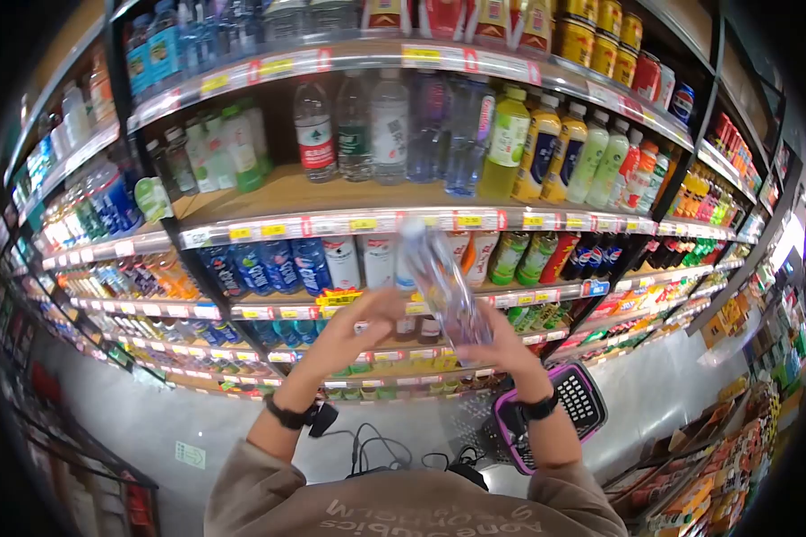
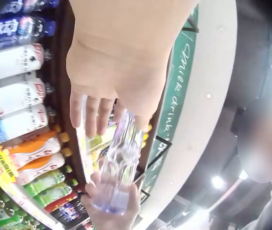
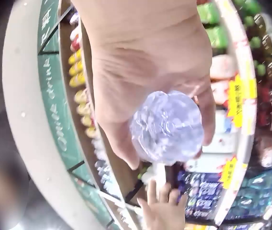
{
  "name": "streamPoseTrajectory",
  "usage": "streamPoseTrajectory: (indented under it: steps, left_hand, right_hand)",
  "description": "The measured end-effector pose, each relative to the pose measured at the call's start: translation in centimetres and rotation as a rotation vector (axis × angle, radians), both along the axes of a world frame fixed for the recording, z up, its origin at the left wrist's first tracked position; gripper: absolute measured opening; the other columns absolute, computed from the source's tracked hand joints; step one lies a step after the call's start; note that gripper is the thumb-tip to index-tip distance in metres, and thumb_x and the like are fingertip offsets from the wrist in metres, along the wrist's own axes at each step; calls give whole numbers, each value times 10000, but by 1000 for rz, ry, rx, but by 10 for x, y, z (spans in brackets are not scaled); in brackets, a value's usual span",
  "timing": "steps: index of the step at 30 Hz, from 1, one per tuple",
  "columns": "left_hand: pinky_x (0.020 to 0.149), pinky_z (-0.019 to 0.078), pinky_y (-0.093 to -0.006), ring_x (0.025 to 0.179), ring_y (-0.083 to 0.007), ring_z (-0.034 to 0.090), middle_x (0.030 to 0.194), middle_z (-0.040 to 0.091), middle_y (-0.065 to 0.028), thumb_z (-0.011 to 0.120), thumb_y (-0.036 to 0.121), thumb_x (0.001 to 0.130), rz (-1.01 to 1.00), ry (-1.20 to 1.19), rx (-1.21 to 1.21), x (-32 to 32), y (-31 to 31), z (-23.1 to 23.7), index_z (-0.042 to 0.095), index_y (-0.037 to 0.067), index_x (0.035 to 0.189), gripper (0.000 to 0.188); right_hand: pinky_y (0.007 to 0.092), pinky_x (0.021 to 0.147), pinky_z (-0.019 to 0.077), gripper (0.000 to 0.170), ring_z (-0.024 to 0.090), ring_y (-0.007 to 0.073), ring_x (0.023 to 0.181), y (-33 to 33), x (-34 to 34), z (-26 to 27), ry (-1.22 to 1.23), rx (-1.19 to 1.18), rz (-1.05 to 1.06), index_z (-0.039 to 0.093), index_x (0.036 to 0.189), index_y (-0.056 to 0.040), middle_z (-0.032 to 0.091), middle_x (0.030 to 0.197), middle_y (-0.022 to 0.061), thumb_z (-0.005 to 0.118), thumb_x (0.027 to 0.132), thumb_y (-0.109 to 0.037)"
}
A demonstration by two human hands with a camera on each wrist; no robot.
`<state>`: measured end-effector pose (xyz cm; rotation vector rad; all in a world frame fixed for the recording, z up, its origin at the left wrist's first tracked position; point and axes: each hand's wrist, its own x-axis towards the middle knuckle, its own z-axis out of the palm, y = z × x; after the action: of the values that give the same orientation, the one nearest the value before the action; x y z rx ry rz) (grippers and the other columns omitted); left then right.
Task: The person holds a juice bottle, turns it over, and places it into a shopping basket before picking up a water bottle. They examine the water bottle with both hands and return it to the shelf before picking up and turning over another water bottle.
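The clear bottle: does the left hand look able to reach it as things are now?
Probably yes. The left hand holds nothing, and nothing appears between it and the clear bottle; the right hand grips the base end, leaving the cap free.

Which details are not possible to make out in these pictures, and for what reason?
Head view: print on the held bottle, blurred.
Head view: part of the purple basket, behind the right forearm.
Head view: most price tags, too small.
Left wrist: bottle's cap, behind the left hand.
Right wrist: the cap, behind the bottle's base.
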<state>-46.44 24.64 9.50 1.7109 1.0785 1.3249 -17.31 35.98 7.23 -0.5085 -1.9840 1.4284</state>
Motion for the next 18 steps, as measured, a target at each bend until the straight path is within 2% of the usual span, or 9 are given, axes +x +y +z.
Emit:
streamPoseTrajectory:
  steps: [1, 3, 4, 6, 9, 10, 14, 17, 18]
  left_hand:
    - [980, 494, -324, 1173, -178, 620, 1340, 605, -73, 636, 165, 997, 53, 8, 57, 0, 9, 16, 392, 48, 1530, 598]
    - [986, 505, -334, 1187, -197, 613, 1367, 584, -94, 599, 268, 1027, 66, -154, 374, -7, 47, 23, 332, 63, 1553, 625]
    - [1017, 486, -349, 1227, -206, 589, 1386, 573, -105, 556, 338, 1039, 60, -189, 352, -15, 49, 39, 355, 52, 1534, 605]
    - [1078, 450, -380, 1305, -224, 540, 1424, 550, -129, 470, 476, 1064, 44, -263, 320, -29, 49, 71, 402, 31, 1495, 623]
    - [1020, 507, -374, 1215, -222, 606, 1360, 596, -140, 397, 540, 1067, 134, -499, 318, -57, 53, 90, 417, 33, 1477, 652]
    - [954, 555, -373, 1122, -232, 660, 1286, 639, -152, 423, 541, 1056, 250, -522, 329, -72, 57, 90, 438, 34, 1457, 646]
    - [997, 452, -318, 1121, -173, 591, 1293, 580, -70, 501, 490, 1043, 326, -620, 281, -138, 74, 77, 491, 73, 1417, 561]
    - [1004, 439, -319, 1117, -177, 585, 1273, 594, -68, 512, 459, 1041, 411, -662, 327, -179, 95, 85, 511, 67, 1391, 526]
    - [981, 461, -328, 1102, -188, 602, 1246, 620, -79, 524, 456, 1029, 337, -603, 365, -182, 91, 95, 530, 62, 1383, 530]
  right_hand:
    - [352, 1025, 456, 812, 562, 166, 1182, 4, -22, 26, 45, 11, 56, 434, 1458, -12, 606, 1275, 84, 864, 787, -171]
    - [349, 1016, 475, 835, 582, 160, 1179, 3, -70, 72, 163, 21, 148, 395, 1475, -17, 599, 1295, 78, 860, 790, -129]
    - [349, 1008, 490, 862, 604, 160, 1167, 4, -97, 88, 237, 29, 183, 377, 1477, -15, 599, 1300, 72, 868, 775, -111]
    - [357, 1009, 496, 814, 604, 166, 1174, 5, -144, 111, 242, 23, 289, 358, 1485, -20, 600, 1304, 76, 826, 823, -90]
    - [357, 1006, 501, 724, 605, 172, 1174, 11, -208, 117, 324, 57, 347, 371, 1475, -24, 598, 1315, 85, 776, 879, -91]
    - [355, 1004, 502, 692, 605, 173, 1173, 16, -231, 115, 367, 80, 354, 382, 1468, -25, 597, 1319, 88, 762, 895, -97]
    - [330, 897, 548, 631, 624, 173, 1088, 31, -299, 109, 390, 80, 438, 415, 1397, -16, 609, 1198, 94, 766, 905, -198]
    - [326, 894, 543, 618, 626, 178, 1089, 44, -336, 118, 366, 146, 378, 430, 1385, -17, 615, 1207, 104, 758, 912, -242]
    - [342, 909, 538, 612, 629, 182, 1090, 37, -338, 127, 421, 88, 419, 457, 1361, -7, 619, 1220, 121, 761, 903, -276]
